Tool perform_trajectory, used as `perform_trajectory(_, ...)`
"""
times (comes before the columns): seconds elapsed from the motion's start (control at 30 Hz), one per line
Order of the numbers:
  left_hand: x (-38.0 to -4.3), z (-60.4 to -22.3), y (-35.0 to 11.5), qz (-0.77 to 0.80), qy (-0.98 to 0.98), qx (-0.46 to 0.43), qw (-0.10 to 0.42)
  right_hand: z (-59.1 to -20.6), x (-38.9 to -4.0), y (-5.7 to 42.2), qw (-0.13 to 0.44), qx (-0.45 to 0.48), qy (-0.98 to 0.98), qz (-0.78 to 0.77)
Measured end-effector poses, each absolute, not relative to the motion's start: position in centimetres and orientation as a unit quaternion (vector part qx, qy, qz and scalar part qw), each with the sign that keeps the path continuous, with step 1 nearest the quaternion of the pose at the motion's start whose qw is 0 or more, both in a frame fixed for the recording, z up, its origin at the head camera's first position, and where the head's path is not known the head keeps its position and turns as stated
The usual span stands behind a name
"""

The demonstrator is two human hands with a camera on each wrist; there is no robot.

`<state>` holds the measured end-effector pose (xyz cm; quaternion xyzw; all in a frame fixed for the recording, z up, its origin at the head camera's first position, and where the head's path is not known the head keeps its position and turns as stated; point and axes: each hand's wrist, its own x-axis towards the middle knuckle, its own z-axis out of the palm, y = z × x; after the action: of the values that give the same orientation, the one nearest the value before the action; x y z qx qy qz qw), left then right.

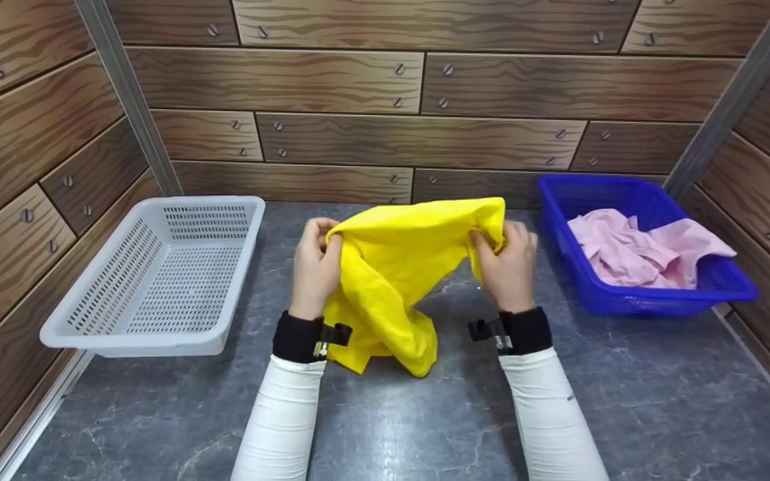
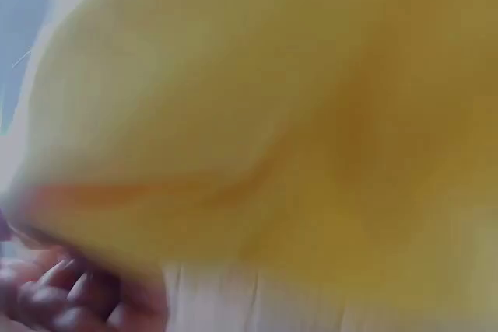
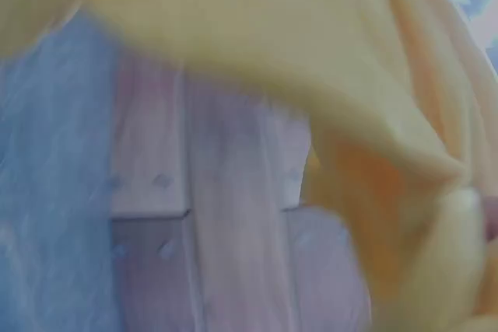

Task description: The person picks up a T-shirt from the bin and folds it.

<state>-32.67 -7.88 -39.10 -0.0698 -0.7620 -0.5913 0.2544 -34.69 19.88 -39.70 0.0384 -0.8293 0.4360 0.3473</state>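
Note:
A yellow cloth point(image 1: 392, 267) hangs between my two hands above the grey table, its upper edge stretched across and its lower part drooping in folds. My left hand point(image 1: 316, 267) pinches the cloth's left upper corner between thumb and fingers. On the other side my right hand point(image 1: 508, 267) grips the right upper part, with a bit of fabric sticking up over the fingers. In the left wrist view the yellow cloth point(image 2: 257, 114) fills most of the picture, blurred, with curled fingers point(image 2: 70, 297) at lower left. The right wrist view shows the cloth draped across the top and right.
A white perforated basket point(image 1: 241, 280) with nothing in it stands at the left. At the right, a blue basket point(image 1: 652, 300) holds crumpled pink cloth point(image 1: 632, 250). Wood-patterned walls point(image 1: 338, 80) enclose the grey marbled table point(image 1: 385, 434) at the back and both sides.

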Motion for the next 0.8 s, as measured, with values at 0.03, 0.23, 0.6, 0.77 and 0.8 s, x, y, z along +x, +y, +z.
perform_trajectory(0.03,-32.7,-39.0,-7.7,-0.625,-0.749,-0.057,0.215,-40.0,-34.9,19.7,0.352,0.03,-0.835,0.423)
perform_trajectory(0.23,-32.8,-39.2,-5.4,-0.767,-0.641,-0.008,0.035,-41.1,-34.1,15.9,0.269,0.176,-0.825,0.465)
perform_trajectory(0.6,-32.2,-38.5,-5.2,-0.778,-0.588,-0.188,-0.115,-40.3,-33.3,14.6,0.072,0.1,-0.797,0.591)
perform_trajectory(0.77,-34.4,-41.8,-5.5,-0.591,-0.798,-0.108,0.049,-39.5,-33.9,16.5,0.109,0.06,-0.738,0.664)
perform_trajectory(0.8,-34.8,-42.8,-5.6,-0.542,-0.833,-0.094,0.054,-39.3,-34.0,16.8,0.109,0.058,-0.724,0.678)
